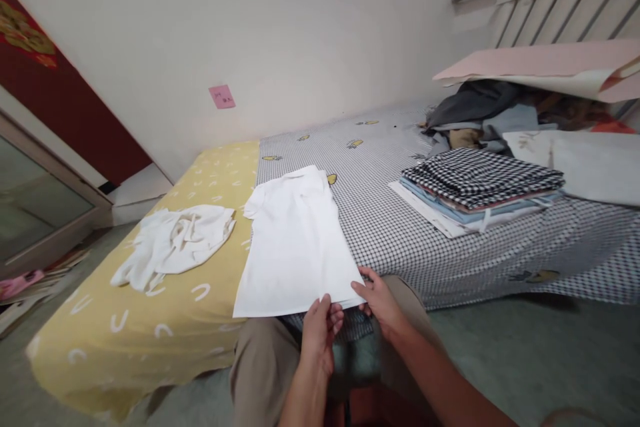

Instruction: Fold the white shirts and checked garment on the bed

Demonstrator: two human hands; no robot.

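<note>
A white polo shirt (295,240) lies flat on the bed, folded lengthwise, its collar pointing away from me. My left hand (320,330) pinches its bottom hem near the right corner. My right hand (383,300) grips the same hem at the corner itself, fingers curled on the cloth. Both hands sit at the bed's near edge, above my knees in tan trousers (265,360).
A crumpled white garment (175,240) lies on the yellow sheet (125,340) to the left. A stack of folded clothes (480,190), checked on top, sits on the checked sheet at right, with a heap of unfolded clothes (480,113) and a pillow (585,163) behind.
</note>
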